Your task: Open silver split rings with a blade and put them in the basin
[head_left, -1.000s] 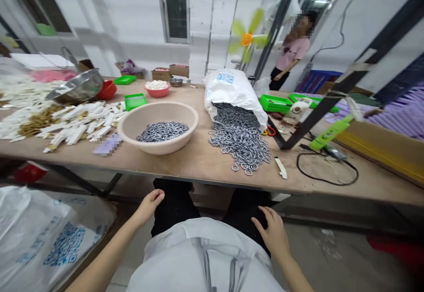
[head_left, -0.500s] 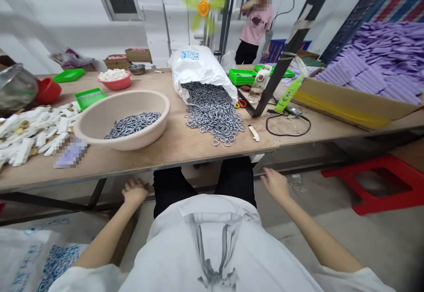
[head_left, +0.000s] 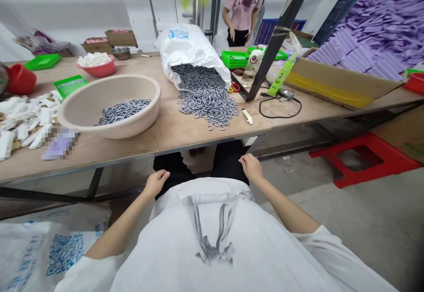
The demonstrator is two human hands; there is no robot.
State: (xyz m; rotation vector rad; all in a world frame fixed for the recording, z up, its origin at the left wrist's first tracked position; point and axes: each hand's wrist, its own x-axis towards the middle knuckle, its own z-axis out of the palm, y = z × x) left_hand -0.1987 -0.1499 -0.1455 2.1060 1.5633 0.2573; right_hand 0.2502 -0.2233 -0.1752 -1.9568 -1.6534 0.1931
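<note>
Beside my left thigh, my left hand [head_left: 156, 183] has its fingers drawn together and curled against the black trousers [head_left: 228, 161]. At the other thigh, my right hand [head_left: 251, 167] is closed too, fingertips at the cloth. Whether either pinches fabric or anything else is hidden. Both hands are below the table's front edge. On the table, a white sack [head_left: 192, 47] lies on its side with grey rings [head_left: 212, 102] spilling from its mouth. To its left, a beige basin [head_left: 109, 126] contains more such rings.
White strips [head_left: 24, 119] lie at the left beside a red bowl of white pieces [head_left: 96, 64]. A black metal post [head_left: 270, 49], a cable [head_left: 281, 116] and a carton of purple pieces [head_left: 331, 82] stand right. A red stool [head_left: 367, 155] is below. Someone in pink [head_left: 245, 5] stands behind.
Both hands have come inward from out at my sides to my thighs, and their spread fingers have closed. The view has tilted down. The person behind has lowered a raised arm.
</note>
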